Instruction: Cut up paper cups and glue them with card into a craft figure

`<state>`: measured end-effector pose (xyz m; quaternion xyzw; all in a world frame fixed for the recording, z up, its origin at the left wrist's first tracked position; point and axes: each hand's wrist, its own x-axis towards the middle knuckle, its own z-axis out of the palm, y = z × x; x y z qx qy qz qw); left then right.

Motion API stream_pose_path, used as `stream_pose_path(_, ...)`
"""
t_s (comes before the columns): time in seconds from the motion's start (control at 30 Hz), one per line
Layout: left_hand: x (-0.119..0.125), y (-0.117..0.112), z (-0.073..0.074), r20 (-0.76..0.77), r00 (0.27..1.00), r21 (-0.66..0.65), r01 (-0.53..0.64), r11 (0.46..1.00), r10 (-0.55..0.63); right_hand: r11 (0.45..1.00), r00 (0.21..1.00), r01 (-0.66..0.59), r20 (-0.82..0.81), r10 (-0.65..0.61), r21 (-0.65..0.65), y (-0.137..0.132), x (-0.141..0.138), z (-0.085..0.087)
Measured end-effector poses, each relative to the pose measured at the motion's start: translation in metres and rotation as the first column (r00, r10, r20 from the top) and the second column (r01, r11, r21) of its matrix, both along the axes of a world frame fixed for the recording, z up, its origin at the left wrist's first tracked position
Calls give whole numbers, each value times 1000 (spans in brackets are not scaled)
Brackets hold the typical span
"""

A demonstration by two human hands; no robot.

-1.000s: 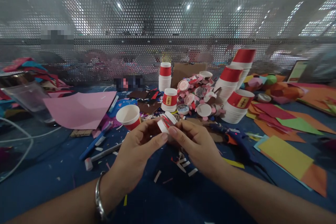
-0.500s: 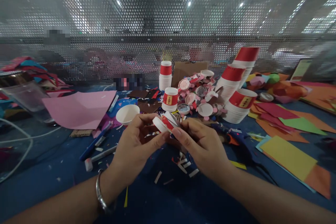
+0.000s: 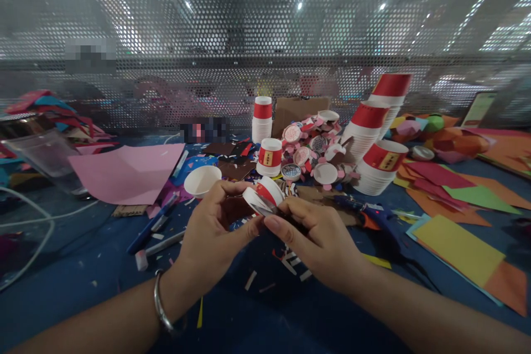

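Observation:
Between my two hands is a cut piece of a red and white paper cup, tilted, with its white round edge to the left. My left hand, with a silver bangle at the wrist, is closed on the left side of the piece. Thumb and fingers of my right hand pinch its right side and partly hide it. Just beyond stands an upside-down red and white paper cup. A white paper bowl or cup sits behind my left hand.
Stacked paper cups lean at the right of a pile of pink-trimmed discs. A blue glue gun lies beside my right hand. Coloured paper is at right, a pink sheet and markers at left. Scraps litter the blue table.
The cup piece has turned slightly in my hands, showing more of its red side and a narrow gap at the white edge. My right fingers have shifted lower along it.

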<state>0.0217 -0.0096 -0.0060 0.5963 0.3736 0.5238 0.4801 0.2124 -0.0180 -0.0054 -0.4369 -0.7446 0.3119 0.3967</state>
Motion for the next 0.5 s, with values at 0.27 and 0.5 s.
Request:
stream_pose_path(0.27,0,-1,0,-25,1000,13,-15,1000,16,999,1000,0,7,0,40,0,-1,2)
stream_pose_path(0.5,1,-2,0,-37,999,2,-10,1000,10,999,1000,-4,31,2,53,-1,0,1)
